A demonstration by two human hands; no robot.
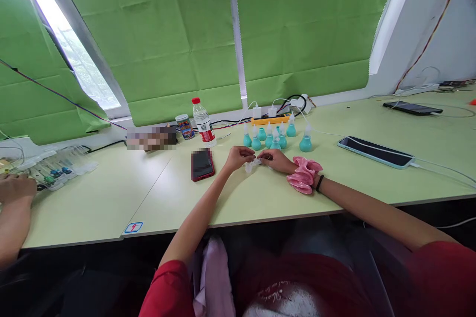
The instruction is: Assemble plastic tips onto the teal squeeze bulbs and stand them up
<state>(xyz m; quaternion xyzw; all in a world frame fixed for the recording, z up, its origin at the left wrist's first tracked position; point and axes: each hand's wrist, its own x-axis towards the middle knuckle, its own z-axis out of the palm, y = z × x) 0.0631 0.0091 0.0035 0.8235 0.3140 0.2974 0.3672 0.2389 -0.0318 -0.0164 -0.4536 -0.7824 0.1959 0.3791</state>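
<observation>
Head view: on the table (178, 203), the left hand (238, 158) and right hand (275, 159) pinch a small clear plastic piece (253, 163) between them, fingertips closed. Near the left hand lies a red phone (203, 164). Teal bulbs (305, 144) stand just beyond (between the hands and a yellow power strip (271, 120)). Farther back rise green blinds (305, 25), behind a bottle (204, 126).
</observation>
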